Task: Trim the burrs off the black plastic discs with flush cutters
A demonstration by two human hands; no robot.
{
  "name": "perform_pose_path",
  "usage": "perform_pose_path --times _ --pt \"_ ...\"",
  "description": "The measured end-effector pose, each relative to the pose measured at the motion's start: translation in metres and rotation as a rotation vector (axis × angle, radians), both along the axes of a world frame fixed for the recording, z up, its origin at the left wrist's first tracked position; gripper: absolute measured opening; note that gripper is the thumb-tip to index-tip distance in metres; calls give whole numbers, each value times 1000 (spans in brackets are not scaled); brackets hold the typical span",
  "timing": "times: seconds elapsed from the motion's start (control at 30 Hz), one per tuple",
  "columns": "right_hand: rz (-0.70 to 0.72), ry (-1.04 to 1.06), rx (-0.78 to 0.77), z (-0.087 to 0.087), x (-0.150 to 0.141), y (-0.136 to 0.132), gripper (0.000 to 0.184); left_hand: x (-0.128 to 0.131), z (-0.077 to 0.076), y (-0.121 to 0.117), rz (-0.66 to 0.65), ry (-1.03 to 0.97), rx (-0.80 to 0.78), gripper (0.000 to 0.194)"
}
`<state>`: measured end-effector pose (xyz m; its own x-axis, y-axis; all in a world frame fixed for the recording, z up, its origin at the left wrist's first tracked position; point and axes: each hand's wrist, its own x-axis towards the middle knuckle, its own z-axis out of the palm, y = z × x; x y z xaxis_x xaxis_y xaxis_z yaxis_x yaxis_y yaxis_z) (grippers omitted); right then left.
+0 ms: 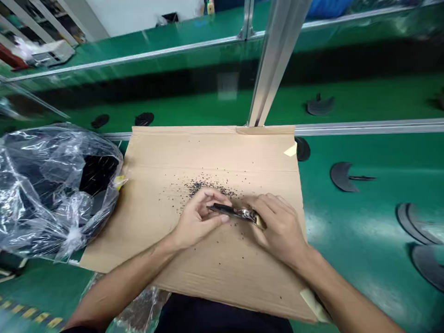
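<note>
My left hand is closed on a thin, flat black part, pinched between thumb and fingers above the cardboard sheet. My right hand is wrapped round a small hand cutter with shiny metal jaws and yellowish handles. Its jaws meet the right end of the black part; whether they are biting into it cannot be made out. Small black scraps lie scattered on the cardboard, thickest just beyond my left hand.
A clear plastic bag of black parts stands at the left. Curved black pieces lie on the green surface to the right. A metal post rises at the cardboard's far edge, where a metal rail runs across.
</note>
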<state>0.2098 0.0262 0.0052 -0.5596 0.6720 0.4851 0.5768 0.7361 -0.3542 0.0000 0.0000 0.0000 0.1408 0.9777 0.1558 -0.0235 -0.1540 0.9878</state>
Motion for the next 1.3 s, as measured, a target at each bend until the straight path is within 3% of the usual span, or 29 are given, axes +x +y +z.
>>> perform_pose_path --times 0.17,0.27,0.43,0.67,1.07,1.3 --pt "32 -40 19 1 -1 -1 23 -4 3 -2 -38 242 155 25" --pt "-15 -63 41 2 1 1 16 -4 4 -1 -31 207 189 23" --pt "-24 -92 54 1 1 4 12 -3 4 -4 -40 89 109 25" --pt "3 -109 57 -2 -2 2 14 -3 4 -5 -66 103 175 16" --pt "-1 -160 77 0 -2 -3 25 0 2 -7 -82 43 154 14" --pt "-90 -141 114 0 -1 -1 20 -3 8 -8 -122 175 160 32"
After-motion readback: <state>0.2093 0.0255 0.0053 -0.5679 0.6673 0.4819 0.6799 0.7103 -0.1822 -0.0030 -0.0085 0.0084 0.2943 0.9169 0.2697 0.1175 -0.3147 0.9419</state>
